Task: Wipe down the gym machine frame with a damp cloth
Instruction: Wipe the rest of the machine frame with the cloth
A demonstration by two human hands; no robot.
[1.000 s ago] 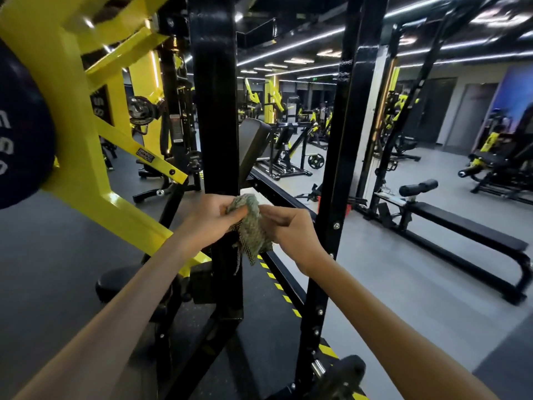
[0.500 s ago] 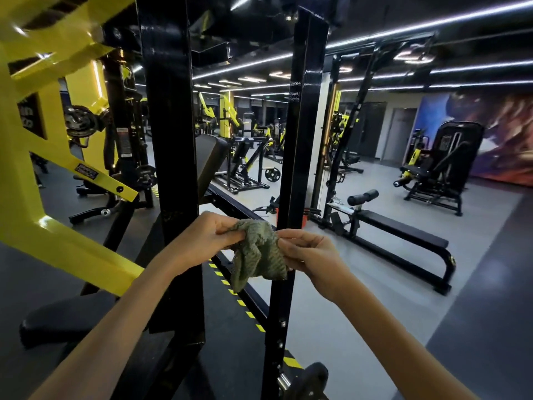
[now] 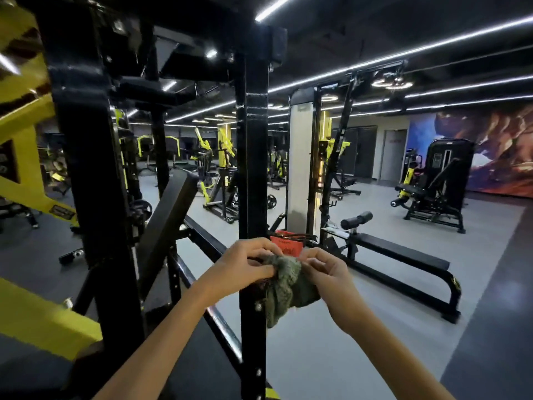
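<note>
The green cloth (image 3: pixel 284 287) hangs bunched between both hands, near and low in the scene, just right of the black post (image 3: pixel 252 168) of the machine frame. Whether it touches the post cannot be told. The left hand (image 3: pixel 242 264) pinches its upper left edge with curled fingers (image 3: pixel 261 271), and the right hand (image 3: pixel 326 269) pinches the upper right edge the same way. The step in hand seems to be readying the cloth. It would go best opened into a flat pad, then wrapped round the post and drawn along it. A padded bench (image 3: pixel 403 255) stands further right on the grey floor (image 3: pixel 317 356).
</note>
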